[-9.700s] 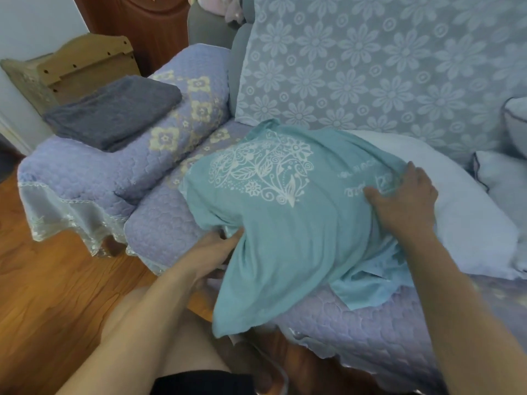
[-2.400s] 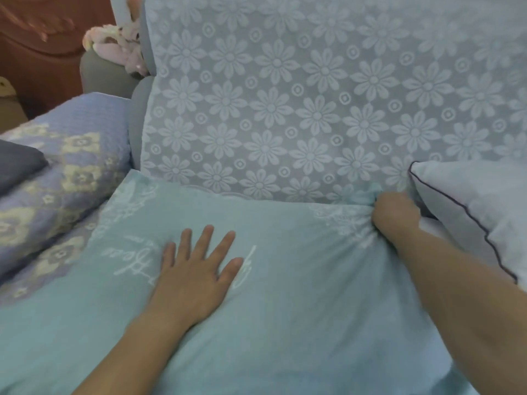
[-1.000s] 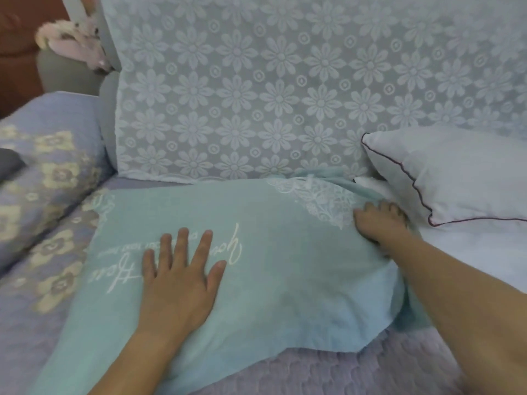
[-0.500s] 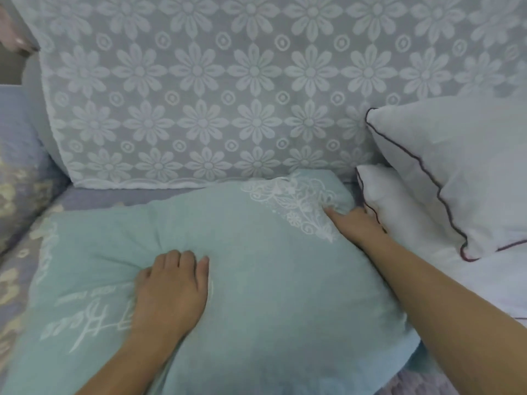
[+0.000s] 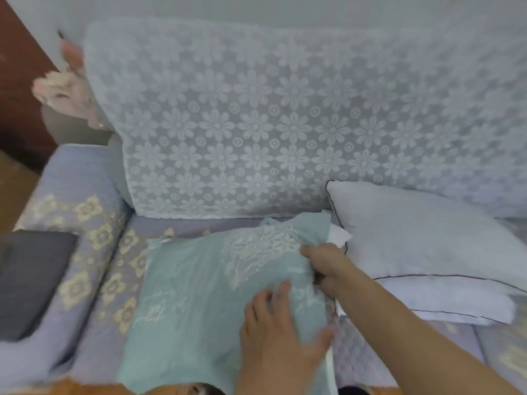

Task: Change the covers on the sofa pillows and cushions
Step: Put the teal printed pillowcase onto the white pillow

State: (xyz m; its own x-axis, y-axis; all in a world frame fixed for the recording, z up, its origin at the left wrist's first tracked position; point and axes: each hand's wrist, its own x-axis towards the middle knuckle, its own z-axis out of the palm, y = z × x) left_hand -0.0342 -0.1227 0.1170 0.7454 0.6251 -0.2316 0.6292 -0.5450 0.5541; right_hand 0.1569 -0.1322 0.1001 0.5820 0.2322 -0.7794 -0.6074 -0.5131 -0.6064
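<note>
Teal pillow [image 5: 199, 303] is lying on sofa seat [image 5: 370, 343], beside white pillows [image 5: 427, 252]. Left hand [image 5: 282, 334] is pressing flat on it, fingers spread; right hand [image 5: 325, 263] is pinching its right edge.

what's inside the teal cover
A white insert pokes out of the teal cover at its upper right corner, next to the right hand. The rest is hidden by the fabric, so whether it fills the cover cannot be seen.
</note>
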